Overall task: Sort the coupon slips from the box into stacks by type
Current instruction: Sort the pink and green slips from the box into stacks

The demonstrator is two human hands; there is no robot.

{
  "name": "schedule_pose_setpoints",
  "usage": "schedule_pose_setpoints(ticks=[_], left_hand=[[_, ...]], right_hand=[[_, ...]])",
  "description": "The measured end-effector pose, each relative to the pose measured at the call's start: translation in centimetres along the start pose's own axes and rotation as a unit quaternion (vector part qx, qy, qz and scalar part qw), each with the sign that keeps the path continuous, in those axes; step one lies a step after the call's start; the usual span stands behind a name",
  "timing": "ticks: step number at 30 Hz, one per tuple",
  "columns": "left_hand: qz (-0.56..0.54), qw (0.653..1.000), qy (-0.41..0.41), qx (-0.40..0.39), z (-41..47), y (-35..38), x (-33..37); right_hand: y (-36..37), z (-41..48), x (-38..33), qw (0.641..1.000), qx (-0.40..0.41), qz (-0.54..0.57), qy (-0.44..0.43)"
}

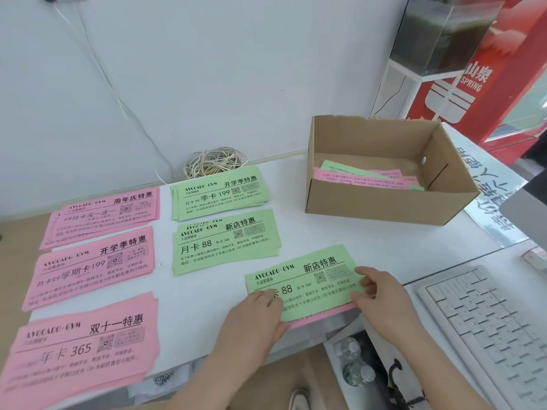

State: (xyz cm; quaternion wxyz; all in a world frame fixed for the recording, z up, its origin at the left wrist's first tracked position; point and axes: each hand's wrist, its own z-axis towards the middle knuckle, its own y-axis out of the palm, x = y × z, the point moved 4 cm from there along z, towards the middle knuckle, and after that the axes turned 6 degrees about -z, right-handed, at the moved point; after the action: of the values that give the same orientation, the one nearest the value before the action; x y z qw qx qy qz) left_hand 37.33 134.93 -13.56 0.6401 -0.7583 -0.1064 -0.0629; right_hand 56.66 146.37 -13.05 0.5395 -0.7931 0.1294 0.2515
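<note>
1 green slip [307, 279] atop pink slip [321, 316] | L hand [254, 318] flat on left end | R hand [377, 295] pinches right edge

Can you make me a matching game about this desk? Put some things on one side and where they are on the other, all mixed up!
Things:
1. cardboard box
2. green slip in front
3. coil of cable
4. keyboard

Places:
A. at the back, by the wall
B. at the right end of the desk
C. has pink and green slips inside
D. lies on top of a pink slip

Right pairs: 1-C, 2-D, 3-A, 4-B
</note>
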Motion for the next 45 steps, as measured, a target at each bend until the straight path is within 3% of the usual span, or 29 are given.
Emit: schedule_pose_setpoints(ticks=[3, 6, 10, 13, 16, 23, 25, 33, 37, 39, 42, 45], left_hand=[[0.000, 1.000, 0.014, 0.003, 0.0, -0.8, 0.0], [-0.042, 0.999, 0.006, -0.006, 0.3, -1.3, -0.5], [-0.106, 0.993, -0.042, 0.034, 0.7, -2.0, -1.1], [-0.146, 0.984, -0.083, 0.050, 0.7, -2.4, -1.2], [-0.226, 0.962, -0.135, 0.071, 0.4, -2.3, -2.0], [-0.320, 0.927, -0.180, 0.080, -0.4, -1.2, -2.8], [-0.331, 0.924, -0.175, 0.079, -0.6, -0.9, -2.8], [-0.145, 0.984, -0.084, 0.060, -0.3, -1.3, -1.2], [-0.105, 0.993, -0.015, 0.058, -0.2, -0.4, -0.6], [-0.109, 0.992, -0.020, 0.059, -0.1, -0.8, -0.5], [-0.229, 0.963, -0.104, 0.091, -0.1, -2.2, -2.0], [-0.308, 0.919, -0.150, 0.194, -0.6, -5.2, -4.0]], right_hand=[[0.0, 0.2, 0.0, 0.997, 0.005, -0.077, -0.011], [0.0, 0.4, -0.2, 0.997, -0.014, -0.069, -0.018], [-0.6, 0.8, 0.2, 0.997, 0.000, 0.070, 0.007], [-1.1, 0.8, 0.6, 0.978, 0.011, 0.201, 0.053], [-1.4, 0.5, 0.6, 0.975, 0.009, 0.213, 0.061], [-0.7, 1.5, 0.0, 0.996, -0.044, 0.069, 0.032], [-0.3, 1.8, -0.6, 0.994, -0.050, 0.088, 0.031], [-1.1, 1.2, -1.1, 0.992, -0.076, 0.103, -0.005], [-0.2, 1.1, -1.2, 0.993, -0.101, 0.020, -0.048], [0.3, 1.2, -1.0, 0.993, -0.099, -0.034, -0.063], [0.5, 0.7, -1.0, 0.972, -0.065, -0.189, -0.121], [0.5, 0.5, -1.6, 0.949, -0.028, -0.265, -0.169]])
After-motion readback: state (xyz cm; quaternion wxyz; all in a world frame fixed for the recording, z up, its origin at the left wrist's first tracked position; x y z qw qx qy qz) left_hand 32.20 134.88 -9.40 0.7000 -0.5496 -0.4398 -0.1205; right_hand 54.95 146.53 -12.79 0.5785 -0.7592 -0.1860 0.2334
